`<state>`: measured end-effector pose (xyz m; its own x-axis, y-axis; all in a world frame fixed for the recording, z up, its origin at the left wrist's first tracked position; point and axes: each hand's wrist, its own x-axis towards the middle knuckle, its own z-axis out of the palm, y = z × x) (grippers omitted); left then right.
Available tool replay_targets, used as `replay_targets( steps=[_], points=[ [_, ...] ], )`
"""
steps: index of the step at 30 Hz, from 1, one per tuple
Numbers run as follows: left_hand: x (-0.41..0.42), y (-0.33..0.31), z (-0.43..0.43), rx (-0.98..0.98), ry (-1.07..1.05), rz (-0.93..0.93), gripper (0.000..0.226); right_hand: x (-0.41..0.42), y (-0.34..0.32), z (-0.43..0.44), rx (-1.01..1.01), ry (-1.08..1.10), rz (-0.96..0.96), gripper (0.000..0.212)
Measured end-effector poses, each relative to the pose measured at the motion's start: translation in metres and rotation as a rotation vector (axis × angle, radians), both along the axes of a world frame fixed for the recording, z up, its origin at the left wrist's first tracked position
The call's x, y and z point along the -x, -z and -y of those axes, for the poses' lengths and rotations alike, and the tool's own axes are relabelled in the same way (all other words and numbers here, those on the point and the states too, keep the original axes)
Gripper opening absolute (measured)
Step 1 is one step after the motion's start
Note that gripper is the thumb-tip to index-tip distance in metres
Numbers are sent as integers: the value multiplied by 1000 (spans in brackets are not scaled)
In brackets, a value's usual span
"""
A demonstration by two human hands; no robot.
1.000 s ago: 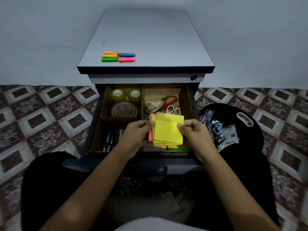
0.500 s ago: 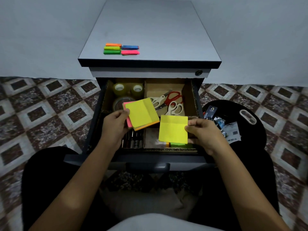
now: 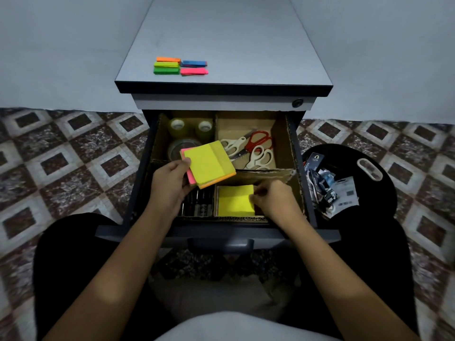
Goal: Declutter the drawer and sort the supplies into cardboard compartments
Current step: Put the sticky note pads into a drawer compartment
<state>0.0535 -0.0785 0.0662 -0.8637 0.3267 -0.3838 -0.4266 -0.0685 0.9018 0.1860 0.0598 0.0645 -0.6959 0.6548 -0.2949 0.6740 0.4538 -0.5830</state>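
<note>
The step in hand was putting the sticky notes into their box. The drawer (image 3: 296, 143) stood open in the middle of the frame, split by cardboard walls into four boxes.

The right hand (image 3: 275, 200) was down in the lower right box. Its fingers were curled on the right edge of a yellow pad (image 3: 235, 201) and seemed to pinch it. The pad lay flat in that box.

The left hand (image 3: 172, 185) was just left of the middle, above the drawer. It gripped a stack of pads (image 3: 209, 166), yellow on top with pink and orange under it. The stack was tilted and hid part of the tape rolls (image 3: 189, 127) in the upper left box.

The scissors (image 3: 253, 148) lay in the upper right box and the pens (image 3: 199, 204) in the lower left one.

I think the right hand should let go next. Then the stack should come down on top of the yellow pad, with the edges lined up so it fits.

More was left to sort. Small colour strips (image 3: 181, 66) sat on the desk (image 3: 246, 45) at the top, and packets (image 3: 330, 190) lay on a black stool (image 3: 344, 153) at the right.
</note>
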Motion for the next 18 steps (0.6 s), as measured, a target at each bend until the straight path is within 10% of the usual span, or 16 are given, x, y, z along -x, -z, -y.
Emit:
replay_targets(
  steps=[18],
  points=[
    [-6,1,4,7,69,-22,17,-1,10,-7,355,142,-111,18]
  ],
)
